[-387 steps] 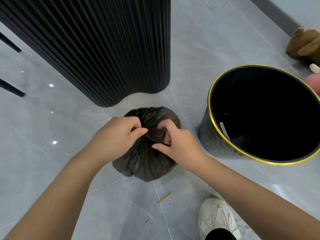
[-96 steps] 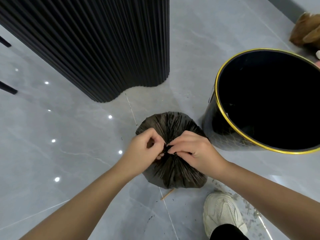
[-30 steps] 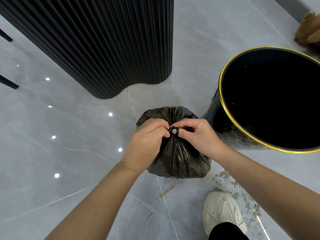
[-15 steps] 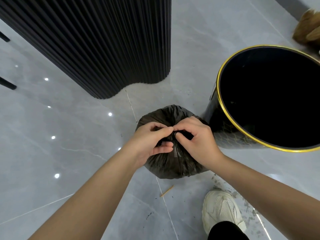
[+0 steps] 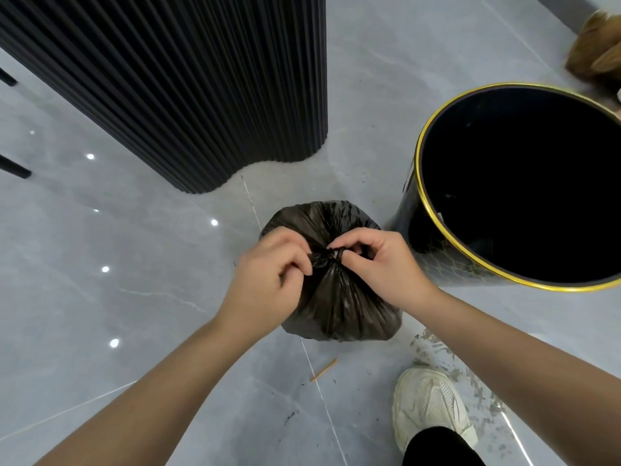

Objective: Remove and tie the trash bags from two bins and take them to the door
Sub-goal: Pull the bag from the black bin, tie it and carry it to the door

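A full black trash bag [image 5: 339, 307] sits on the grey tiled floor, its top gathered into a twisted knot. My left hand [image 5: 268, 280] pinches the knot from the left with curled fingers. My right hand [image 5: 379, 260] pinches it from the right with thumb and forefinger. Just right of the bag stands a black bin with a gold rim [image 5: 423, 210], with no bag in it and dark inside.
A tall black fluted column [image 5: 201, 89] rises behind the bag. My white shoe [image 5: 430, 405] stands at the lower right beside some grey debris. A small wooden stick [image 5: 324, 369] lies on the floor. A brown furry thing [image 5: 594, 55] is at the top right.
Both hands have kept working the knot at the bag's top; their fingers have shifted from pressed together to pinching the knot from each side. The bag has stayed in place.
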Available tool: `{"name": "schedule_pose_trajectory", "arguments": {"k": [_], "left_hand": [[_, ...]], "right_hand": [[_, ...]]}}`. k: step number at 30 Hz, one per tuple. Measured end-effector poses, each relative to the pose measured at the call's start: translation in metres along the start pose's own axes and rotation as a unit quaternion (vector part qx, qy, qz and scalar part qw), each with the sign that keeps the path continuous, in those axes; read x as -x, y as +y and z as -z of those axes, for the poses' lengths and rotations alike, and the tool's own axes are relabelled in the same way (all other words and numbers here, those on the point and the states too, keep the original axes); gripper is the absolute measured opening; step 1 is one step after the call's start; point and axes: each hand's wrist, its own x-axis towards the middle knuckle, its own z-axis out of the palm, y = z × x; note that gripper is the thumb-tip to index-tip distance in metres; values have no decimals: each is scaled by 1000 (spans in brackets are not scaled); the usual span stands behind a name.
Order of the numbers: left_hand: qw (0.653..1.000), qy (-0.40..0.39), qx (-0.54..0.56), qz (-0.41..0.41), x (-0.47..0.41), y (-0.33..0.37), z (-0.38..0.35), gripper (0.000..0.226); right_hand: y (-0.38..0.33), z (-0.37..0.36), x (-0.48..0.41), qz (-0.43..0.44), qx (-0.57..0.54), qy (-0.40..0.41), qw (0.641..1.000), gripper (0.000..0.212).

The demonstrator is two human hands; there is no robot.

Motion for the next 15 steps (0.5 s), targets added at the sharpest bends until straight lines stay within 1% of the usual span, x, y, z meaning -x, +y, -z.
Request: {"name": "schedule_pose_trajectory", "arguments": {"k": [1, 2, 3, 4, 5, 6, 7, 8, 10, 11, 12, 13, 14, 15], "left_hand": [[983, 28, 116, 139, -3, 8, 0, 19], [932, 36, 217, 287, -8, 13, 0, 13], [870, -2, 277, 408, -13, 17, 3, 7], [818, -78, 290, 491, -19, 18, 6, 17], [776, -160, 287, 539, -23, 20, 10, 32], [744, -228, 294, 555, -26, 20, 11, 44], [719, -271, 305, 563, -29, 20, 11, 50], [700, -293, 316, 569, -31, 19, 9, 50], [680, -302, 334, 579, -33, 19, 6, 40], [683, -302, 337, 573, -34, 19, 4, 32], [697, -297, 333, 561, -35, 19, 3, 24], [720, -292, 319, 544, -36, 20, 4, 20], [752, -288, 293, 516, -37, 20, 4, 20], [793, -284, 248, 478, -36, 22, 5, 21]], "right_hand": [[0, 1, 1, 8, 14, 4, 1000, 30], [1, 3, 1, 23, 32, 6, 999, 30], [1, 3, 2, 44, 51, 6, 998, 29], [3, 3, 2, 70, 70, 6, 995, 28], [4, 2, 3, 96, 87, 5, 992, 26], [5, 1, 5, 119, 100, 4, 988, 25], [6, -1, 6, 136, 108, 6, 985, 25], [7, -1, 6, 146, 109, 9, 983, 25], [9, 0, 7, 162, 111, 18, 980, 25], [9, 1, 7, 173, 117, 20, 978, 24], [9, 3, 8, 181, 124, 19, 976, 23], [8, 3, 8, 181, 126, 14, 975, 22], [7, 4, 9, 172, 122, 8, 977, 22], [5, 4, 10, 159, 113, -1, 981, 22]]}}
